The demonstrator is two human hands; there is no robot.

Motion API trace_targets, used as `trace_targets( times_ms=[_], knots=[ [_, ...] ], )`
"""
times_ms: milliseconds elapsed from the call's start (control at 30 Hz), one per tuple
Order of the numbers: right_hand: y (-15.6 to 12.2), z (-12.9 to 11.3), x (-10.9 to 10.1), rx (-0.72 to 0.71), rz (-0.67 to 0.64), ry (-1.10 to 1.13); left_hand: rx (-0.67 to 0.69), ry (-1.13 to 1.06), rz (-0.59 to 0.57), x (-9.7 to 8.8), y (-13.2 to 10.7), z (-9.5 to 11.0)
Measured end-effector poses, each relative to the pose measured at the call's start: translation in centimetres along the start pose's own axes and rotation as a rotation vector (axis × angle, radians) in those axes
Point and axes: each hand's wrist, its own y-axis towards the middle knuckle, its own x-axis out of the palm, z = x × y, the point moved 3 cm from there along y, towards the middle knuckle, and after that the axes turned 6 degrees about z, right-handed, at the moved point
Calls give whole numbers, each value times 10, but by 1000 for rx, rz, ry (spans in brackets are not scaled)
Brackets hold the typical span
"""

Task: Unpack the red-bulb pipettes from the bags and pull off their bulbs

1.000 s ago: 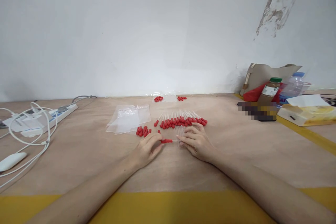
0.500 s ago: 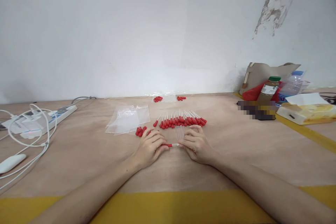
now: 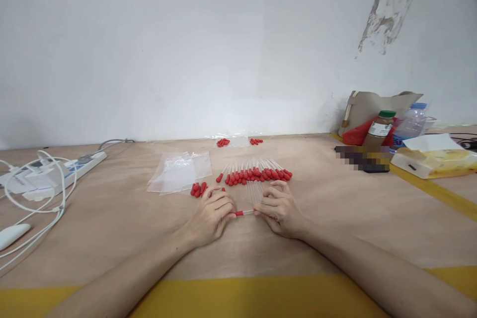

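My left hand pinches a red rubber dropper bulb between thumb and fingertips. From its open end a clear glass tube runs across to my right hand, whose thumb and fingers grip it. How deep the tube sits in the bulb I cannot tell. Several loose glass tubes lie side by side just beyond, partly behind my right fingers. Farther back, a fanned row of droppers with red bulbs lies with tips pointing away. Loose red bulbs rest beside my left hand, some partly hidden by it.
Clear plastic bags lie left of the droppers. Near the wall is another bag with red bulbs at both ends. A power strip and white cables occupy the left. Bottles, a tote bag and a tissue pack stand right.
Both hands have come slightly nearer to me with the bulb and tube between them. The left fingertips now sit farther back, showing the bulb's open end. The view has shifted a little.
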Motion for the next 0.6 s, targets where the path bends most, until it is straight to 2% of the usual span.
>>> trace_targets(
  times_ms=[133,267,367,500,600],
  knots=[
    [-1,0,-5,1,-8,2,22,-19,-11,-1,-1,0],
    [-3,12,-15,88,49,-1,-64,-41,24,-6,-16,-18],
    [-5,25,-18,238,79,-23,-241,-93,111,-15,-25,-38],
    [-8,39,-16,417,92,-65,-585,-103,304,-31,-26,-64],
    [-11,46,-16,509,119,-124,-826,-123,331,-40,-29,-83]
  ],
)
